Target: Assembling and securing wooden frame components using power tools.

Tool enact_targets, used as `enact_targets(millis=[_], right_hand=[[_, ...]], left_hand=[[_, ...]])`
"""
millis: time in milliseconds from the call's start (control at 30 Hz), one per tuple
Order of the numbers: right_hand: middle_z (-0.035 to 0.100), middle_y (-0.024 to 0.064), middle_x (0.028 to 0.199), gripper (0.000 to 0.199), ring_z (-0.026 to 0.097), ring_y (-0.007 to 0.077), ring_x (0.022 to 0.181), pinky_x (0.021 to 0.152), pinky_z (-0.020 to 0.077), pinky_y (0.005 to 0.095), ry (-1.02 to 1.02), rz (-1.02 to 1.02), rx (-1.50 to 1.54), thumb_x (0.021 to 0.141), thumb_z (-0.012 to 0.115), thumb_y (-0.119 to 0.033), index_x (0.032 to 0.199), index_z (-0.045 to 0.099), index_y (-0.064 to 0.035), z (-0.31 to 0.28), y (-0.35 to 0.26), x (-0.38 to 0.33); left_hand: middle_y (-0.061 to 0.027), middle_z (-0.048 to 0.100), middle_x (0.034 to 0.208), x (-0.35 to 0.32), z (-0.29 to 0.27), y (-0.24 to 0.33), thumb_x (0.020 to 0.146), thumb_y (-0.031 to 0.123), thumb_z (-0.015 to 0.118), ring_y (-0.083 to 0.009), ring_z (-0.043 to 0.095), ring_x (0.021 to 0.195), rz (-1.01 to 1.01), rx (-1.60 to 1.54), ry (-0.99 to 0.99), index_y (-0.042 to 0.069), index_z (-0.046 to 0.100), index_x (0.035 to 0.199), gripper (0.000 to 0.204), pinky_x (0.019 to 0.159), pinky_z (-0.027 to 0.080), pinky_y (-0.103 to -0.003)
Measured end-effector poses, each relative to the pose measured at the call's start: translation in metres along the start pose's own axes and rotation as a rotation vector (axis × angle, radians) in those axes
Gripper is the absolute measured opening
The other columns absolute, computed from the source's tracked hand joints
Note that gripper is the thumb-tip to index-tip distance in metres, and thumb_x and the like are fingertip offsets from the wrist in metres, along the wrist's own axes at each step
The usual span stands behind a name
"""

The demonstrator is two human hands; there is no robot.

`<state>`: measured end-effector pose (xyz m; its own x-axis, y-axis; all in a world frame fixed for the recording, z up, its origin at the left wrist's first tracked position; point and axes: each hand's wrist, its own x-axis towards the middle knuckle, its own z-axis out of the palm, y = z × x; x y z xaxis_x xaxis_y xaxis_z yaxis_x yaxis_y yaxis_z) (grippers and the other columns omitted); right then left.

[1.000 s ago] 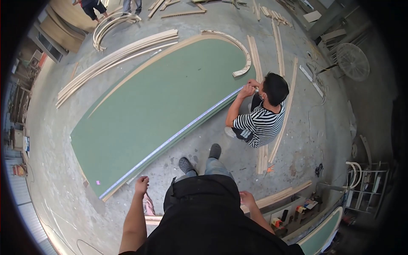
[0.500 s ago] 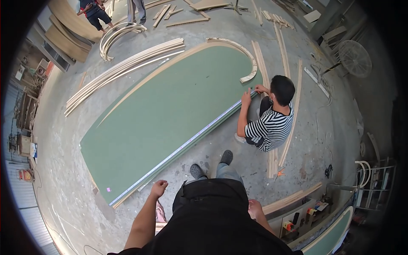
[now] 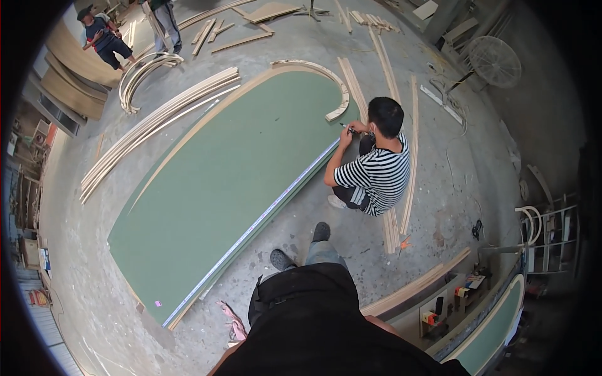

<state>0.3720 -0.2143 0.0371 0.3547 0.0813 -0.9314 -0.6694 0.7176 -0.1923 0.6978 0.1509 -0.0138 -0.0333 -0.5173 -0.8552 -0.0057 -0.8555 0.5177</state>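
Note:
Neither of my hands shows now. Only a sliver of my left arm (image 3: 223,360) and a bit of my right arm (image 3: 382,324) appear beside my dark clothing. In front of my feet lies a large green board (image 3: 219,182) with a rounded far end. A long, pale measuring tape (image 3: 251,227) runs along its near edge. At the far right end of the tape, a crouching co-worker in a striped shirt (image 3: 379,166) has both hands (image 3: 348,130) together around a small dark object that I cannot make out. A curved wooden piece (image 3: 342,94) rests on the board's rounded end.
Bundled wood strips (image 3: 157,125) lie beyond the board, near curved wooden hoops (image 3: 132,81). Long strips (image 3: 411,156) lie behind the co-worker. A pink cloth (image 3: 233,321) is on the floor by me. A low bench with tools (image 3: 439,307) stands at lower right, a fan (image 3: 495,61) farther back. Two people (image 3: 103,37) stand far left.
My hands have gone out of view at the bottom edge. The whole view has shifted, with the scene sliding left. The co-worker's hands have come together around the small dark object.

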Motion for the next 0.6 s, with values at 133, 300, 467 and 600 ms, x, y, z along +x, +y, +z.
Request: enact_targets(millis=[133,300,467,600], right_hand=[[0.071,0.0049,0.105,0.023,0.064,0.0141,0.094,0.086,0.0506,0.0308,-0.107,-0.032,0.324,0.093,0.062,-0.017,0.11,0.071,-0.0046,0.044,-0.034,-0.034],[0.071,0.0043,0.104,0.023,0.064,0.0139,0.094,0.085,0.0508,0.0307,-0.156,-0.022,0.133,0.092,0.063,-0.018,0.11,0.071,-0.0055,0.041,-0.03,-0.03],[0.071,0.0037,0.104,0.023,0.064,0.0137,0.093,0.085,0.051,0.0306,-0.209,-0.006,-0.069,0.092,0.063,-0.019,0.11,0.071,-0.0064,0.031,-0.021,-0.018],[0.071,0.0033,0.104,0.024,0.064,0.0135,0.093,0.084,0.0511,0.0306,-0.243,0.0,-0.234,0.092,0.064,-0.019,0.11,0.072,-0.007,0.018,-0.013,-0.007]], left_hand=[[-0.0095,0.074,0.094,0.002,0.005,-0.016,0.086,0.026,0.068,-0.0203,0.068,0.088,0.017,-0.053,-0.007,0.008,0.072,0.107,0.028,0.082,0.053,-0.037],[-0.0092,0.074,0.094,0.003,0.011,-0.035,0.086,0.025,0.069,-0.0199,0.068,0.088,0.048,-0.108,-0.029,0.007,0.072,0.108,0.028,0.081,0.053,-0.037],[-0.0089,0.074,0.094,0.001,0.023,-0.059,0.086,0.025,0.069,-0.0195,0.068,0.088,0.076,-0.174,-0.042,0.007,0.072,0.108,0.029,0.081,0.053,-0.036],[-0.0086,0.074,0.094,0.002,0.031,-0.073,0.086,0.025,0.069,-0.0192,0.068,0.088,0.108,-0.225,-0.053,0.007,0.072,0.109,0.029,0.081,0.053,-0.036]])
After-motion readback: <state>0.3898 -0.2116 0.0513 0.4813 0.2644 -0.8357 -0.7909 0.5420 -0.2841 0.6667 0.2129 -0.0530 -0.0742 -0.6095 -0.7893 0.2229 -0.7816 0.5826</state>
